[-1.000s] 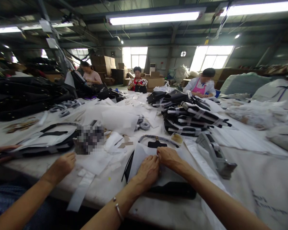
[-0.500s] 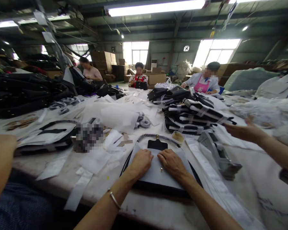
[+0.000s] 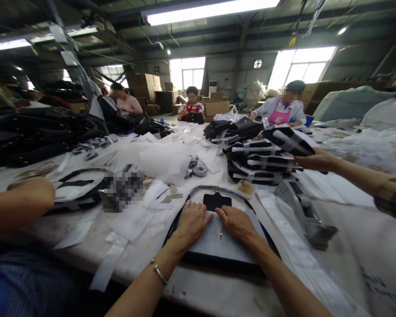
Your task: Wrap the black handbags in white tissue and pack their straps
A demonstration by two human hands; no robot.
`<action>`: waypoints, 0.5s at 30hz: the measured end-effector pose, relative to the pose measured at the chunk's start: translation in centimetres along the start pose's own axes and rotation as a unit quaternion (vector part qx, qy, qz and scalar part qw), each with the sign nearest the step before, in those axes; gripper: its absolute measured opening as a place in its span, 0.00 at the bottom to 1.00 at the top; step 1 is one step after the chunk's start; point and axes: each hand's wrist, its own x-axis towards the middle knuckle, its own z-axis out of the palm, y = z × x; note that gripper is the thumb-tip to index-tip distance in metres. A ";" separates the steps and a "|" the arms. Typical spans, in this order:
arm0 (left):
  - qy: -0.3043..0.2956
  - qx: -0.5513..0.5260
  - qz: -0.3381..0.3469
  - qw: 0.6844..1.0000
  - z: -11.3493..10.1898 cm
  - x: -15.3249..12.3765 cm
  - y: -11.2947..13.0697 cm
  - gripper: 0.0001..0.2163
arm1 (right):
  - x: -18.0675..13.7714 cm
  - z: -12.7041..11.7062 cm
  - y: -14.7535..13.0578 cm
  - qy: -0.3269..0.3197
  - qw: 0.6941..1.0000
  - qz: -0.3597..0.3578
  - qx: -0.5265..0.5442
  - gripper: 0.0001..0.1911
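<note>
A black handbag [image 3: 227, 263] lies flat in front of me, with a white sheet [image 3: 207, 244] over its body. Its wrapped handle [image 3: 198, 190] arches away from me, and a black flap tab [image 3: 214, 201] with a gold clasp shows above the sheet. My left hand [image 3: 193, 222] rests palm down on the sheet's upper left part, fingers stretched out. Opposite it, my right hand [image 3: 236, 221] lies on the upper right part, fingers extended and slightly bent. A small gold fitting [image 3: 221, 236] pokes through the sheet between my wrists.
A grey tape dispenser [image 3: 303, 215] stands on the right, near a small tub [image 3: 246, 188]. Behind it are stacked black bags [image 3: 260, 163], one held by a co-worker's hand [image 3: 313, 159]. Another person's arm [image 3: 23, 204] reaches in at left beside another bag [image 3: 75, 189].
The co-worker's hand on the right has moved left and taken hold of the top bag, tilting it. The arm at left has come further in. My left fingers have spread slightly.
</note>
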 end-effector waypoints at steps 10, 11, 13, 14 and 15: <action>0.043 -0.004 -0.006 0.999 0.5 0.0 0.1 0.15 | -0.2 0.4 0.0 0.012 1.000 -0.013 -0.005 0.24; 0.045 -0.009 -0.006 0.999 0.6 0.0 0.0 0.15 | -0.3 0.5 0.1 0.025 0.999 -0.022 -0.002 0.23; 0.051 -0.019 -0.009 0.998 0.8 -0.1 -0.1 0.15 | -0.4 0.6 0.3 0.047 0.998 -0.040 0.004 0.22; 0.055 -0.025 -0.012 0.998 0.9 -0.1 -0.1 0.15 | -0.4 0.7 0.4 0.057 0.997 -0.048 0.007 0.21; 0.058 -0.030 -0.013 0.998 0.9 -0.1 -0.1 0.16 | -0.4 0.7 0.4 0.066 0.996 -0.055 0.008 0.21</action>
